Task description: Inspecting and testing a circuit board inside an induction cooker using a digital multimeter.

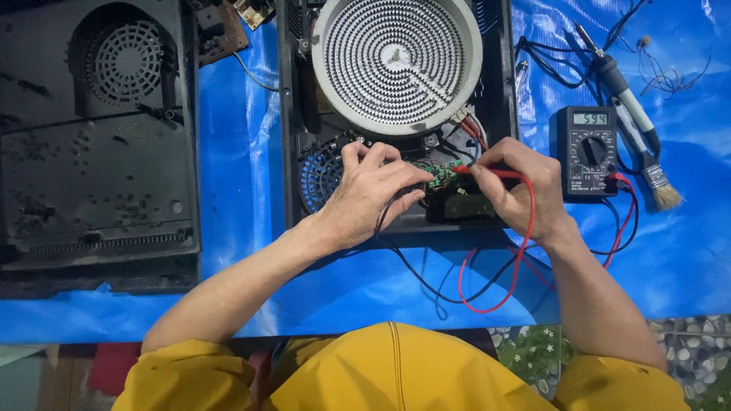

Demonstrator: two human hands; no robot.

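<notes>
An opened electric cooker (293,114) lies on the blue tarp, its round white coil heating element (396,61) at the top. Below the element sits a small green circuit board (442,176). My left hand (369,194) pinches a black test probe against the board's left side. My right hand (521,186) holds a red test probe (487,172) with its tip on the board. Red and black leads (487,293) loop toward me and run to a black digital multimeter (585,152) at the right, whose display is lit.
A black cooker cover with a round fan grille (99,137) lies at the left. A soldering iron (620,87), a paintbrush (655,179) and loose wires lie right of the meter. A blue fan (320,171) sits inside the cooker. Blue tarp (236,152) covers the floor.
</notes>
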